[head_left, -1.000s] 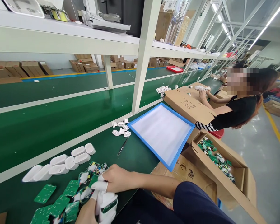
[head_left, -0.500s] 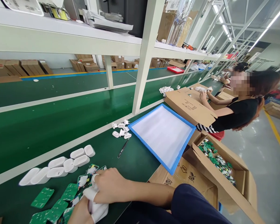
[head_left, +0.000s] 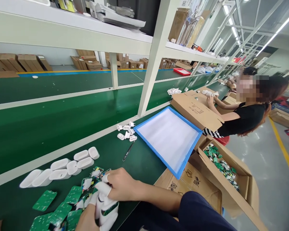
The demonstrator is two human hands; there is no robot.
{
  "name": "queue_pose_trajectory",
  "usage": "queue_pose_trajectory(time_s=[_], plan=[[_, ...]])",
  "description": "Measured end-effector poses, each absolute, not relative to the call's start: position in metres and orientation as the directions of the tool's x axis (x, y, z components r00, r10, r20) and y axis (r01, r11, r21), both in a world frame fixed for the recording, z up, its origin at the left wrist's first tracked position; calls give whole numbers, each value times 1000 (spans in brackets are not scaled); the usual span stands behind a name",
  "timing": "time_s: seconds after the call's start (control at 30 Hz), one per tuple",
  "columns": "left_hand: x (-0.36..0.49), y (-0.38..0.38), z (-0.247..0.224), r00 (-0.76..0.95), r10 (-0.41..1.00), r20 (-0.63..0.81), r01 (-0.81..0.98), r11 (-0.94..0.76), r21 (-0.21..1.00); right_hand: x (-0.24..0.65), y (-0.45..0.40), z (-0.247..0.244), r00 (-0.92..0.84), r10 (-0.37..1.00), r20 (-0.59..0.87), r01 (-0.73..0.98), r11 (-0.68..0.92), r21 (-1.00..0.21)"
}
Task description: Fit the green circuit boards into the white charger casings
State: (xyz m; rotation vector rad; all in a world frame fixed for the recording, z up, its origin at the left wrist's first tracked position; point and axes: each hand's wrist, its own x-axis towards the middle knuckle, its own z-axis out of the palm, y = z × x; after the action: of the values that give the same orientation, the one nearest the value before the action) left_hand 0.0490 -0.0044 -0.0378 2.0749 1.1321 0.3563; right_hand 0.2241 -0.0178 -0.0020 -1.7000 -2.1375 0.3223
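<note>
My left hand (head_left: 88,215) and my right hand (head_left: 123,185) meet at the near edge of the bench, both wearing white finger cots. Between them they grip a white plastic casing, hard to tell apart from the cots, with a green circuit board (head_left: 110,209) showing in its opening. Fingers of both hands are closed around it and hide much of it. Loose green circuit boards (head_left: 60,213) with white and dark parts lie to the left and partly under my hands. Behind them stand several empty white casings (head_left: 60,164) in two rows.
Black tweezers (head_left: 128,151) lie near several white plug pieces (head_left: 127,131). A blue-rimmed tray (head_left: 168,138) sits to the right. An open carton (head_left: 249,189) holds more boards. A shelf post (head_left: 150,70) rises behind. A co-worker (head_left: 249,112) sits at the right beside a flat cardboard box (head_left: 196,110).
My hands have turned and parted slightly, so the green board in the white casing now shows. The view has shifted a little.
</note>
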Motion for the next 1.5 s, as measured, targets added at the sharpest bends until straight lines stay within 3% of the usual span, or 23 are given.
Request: queue_pose_trajectory(time_s=[0.2, 0.4, 0.5, 0.6, 0.77, 0.87, 1.07, 1.23, 1.37, 1.5], plan=[[54, -16, -10, 602, 784, -154, 612, -329, 719, 216, -34, -7, 3, 956, 295, 768, 186, -613], [56, -21, 8, 698, 675, -240, 504, -225, 834, 220, -36, -2, 112, 980, 167, 571, 74, -818], [56, -21, 8, 711, 656, -255, 425, -111, 898, 223, -30, -5, 108, 991, 73, 480, 12, -877], [54, -18, 8, 699, 670, -249, 437, -124, 891, 222, -30, -2, 75, 997, 18, 430, -16, -903], [51, -12, 9, 665, 726, -173, 545, -314, 777, 204, -41, 13, 35, 999, 24, 595, -2, -804], [50, -12, 10, 637, 752, -170, 584, -328, 743, 196, -41, 13, 67, 994, 83, 646, 20, -763], [50, -13, 16, 667, 717, -203, 521, -254, 815, 216, -36, 12, 17, 994, 109, 488, 87, -868], [50, -12, 12, 686, 690, -232, 494, -207, 844, 224, -36, 27, 27, 973, 228, 597, 167, -785], [50, -12, 7, 677, 708, -201, 466, -200, 862, 222, -36, 32, -19, 976, 217, 576, 188, -796], [51, -8, 8, 678, 713, -180, 452, -211, 867, 216, -40, 26, -23, 955, 295, 669, 234, -705]])
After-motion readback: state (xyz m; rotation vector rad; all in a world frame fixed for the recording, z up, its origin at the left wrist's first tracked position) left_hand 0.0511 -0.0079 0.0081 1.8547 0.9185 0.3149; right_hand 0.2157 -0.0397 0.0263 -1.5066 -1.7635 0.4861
